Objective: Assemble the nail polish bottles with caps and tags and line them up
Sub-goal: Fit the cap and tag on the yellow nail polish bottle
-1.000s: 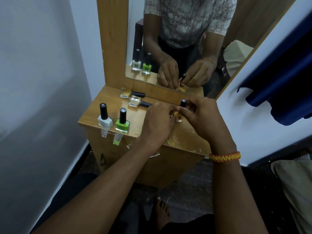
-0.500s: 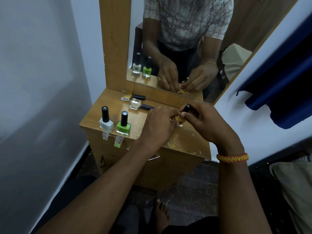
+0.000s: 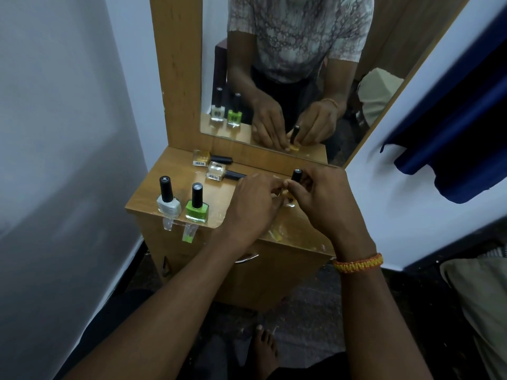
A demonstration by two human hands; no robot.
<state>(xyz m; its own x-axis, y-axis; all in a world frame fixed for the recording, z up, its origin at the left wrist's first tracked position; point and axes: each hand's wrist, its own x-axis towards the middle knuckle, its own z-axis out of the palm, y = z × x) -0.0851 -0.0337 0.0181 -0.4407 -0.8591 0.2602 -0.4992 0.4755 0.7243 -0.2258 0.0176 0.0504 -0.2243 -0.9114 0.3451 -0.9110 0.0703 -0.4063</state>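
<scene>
A wooden counter [image 3: 153, 200] stood against a white wall [image 3: 60, 105], with a metal handle [image 3: 247, 258] on its front below the top. A mirror [image 3: 384, 45] in a wooden frame [image 3: 177, 69] rose from the back of the counter. In the glass showed a patterned shirt [image 3: 296, 37] and a pale cushion [image 3: 380, 91]. A dark blue cloth [image 3: 461, 149] hung on the wall to the right of the mirror. An orange and yellow bracelet [image 3: 358, 264] circled a wrist. A bare foot [image 3: 264, 349] rested on the dark floor [image 3: 310, 311] below, and beige fabric [image 3: 482, 311] lay at the lower right edge.
</scene>
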